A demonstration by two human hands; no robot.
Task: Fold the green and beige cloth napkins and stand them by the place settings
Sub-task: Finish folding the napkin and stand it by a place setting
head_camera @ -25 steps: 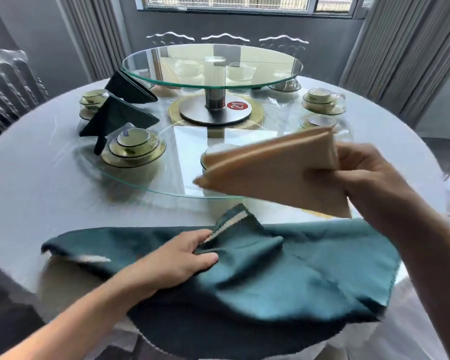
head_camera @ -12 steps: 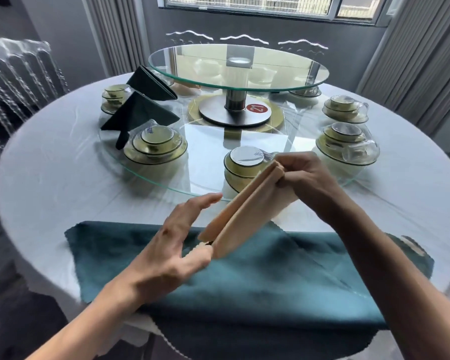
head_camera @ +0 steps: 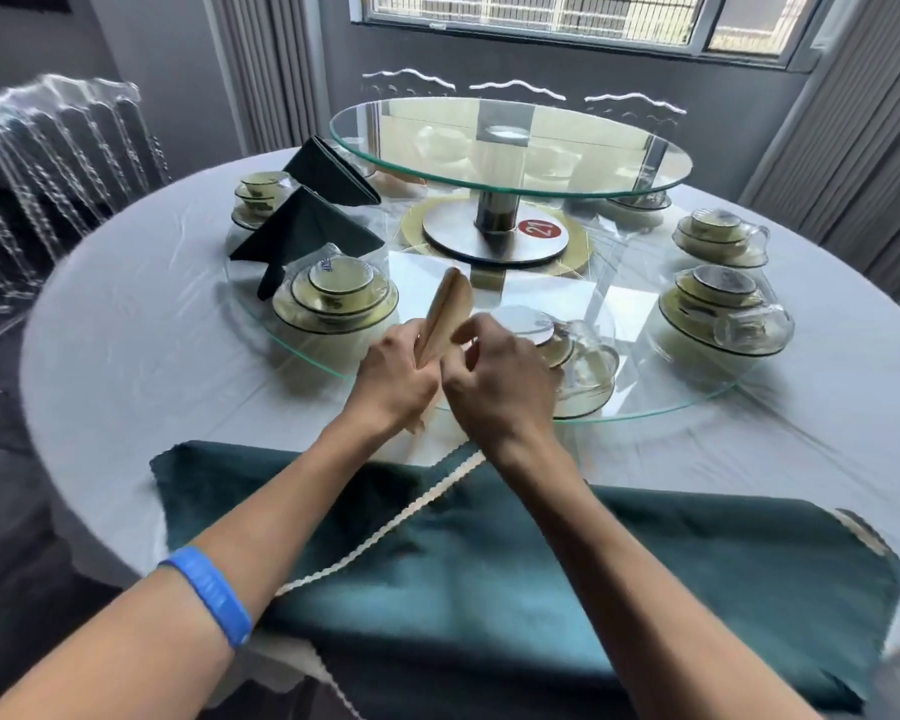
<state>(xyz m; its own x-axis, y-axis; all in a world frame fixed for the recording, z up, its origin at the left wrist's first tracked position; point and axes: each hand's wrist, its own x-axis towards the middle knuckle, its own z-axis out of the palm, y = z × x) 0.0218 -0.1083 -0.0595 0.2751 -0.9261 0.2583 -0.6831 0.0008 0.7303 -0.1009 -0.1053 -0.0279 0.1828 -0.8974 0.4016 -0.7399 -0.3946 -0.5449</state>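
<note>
Round tabletop (head_camera: 126, 324) with glass turntable, settings on it. Beige napkin (head_camera: 445, 317) folded narrow, upright at 12 o'clock of both hands: left hand (head_camera: 393, 376) and right hand (head_camera: 494, 376) fingers pinching its base. Green napkin (head_camera: 593, 563) flat at 6 o'clock. Keep creases pinched tight, spread base evenly so it stands.

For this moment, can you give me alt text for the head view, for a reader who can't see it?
Both hands, left hand and right hand, grip a folded beige napkin upright over the near edge of a glass turntable. An unfolded green napkin lies on the round table in front; two folded dark green napkins stand beside stacked dishes at left.
</note>
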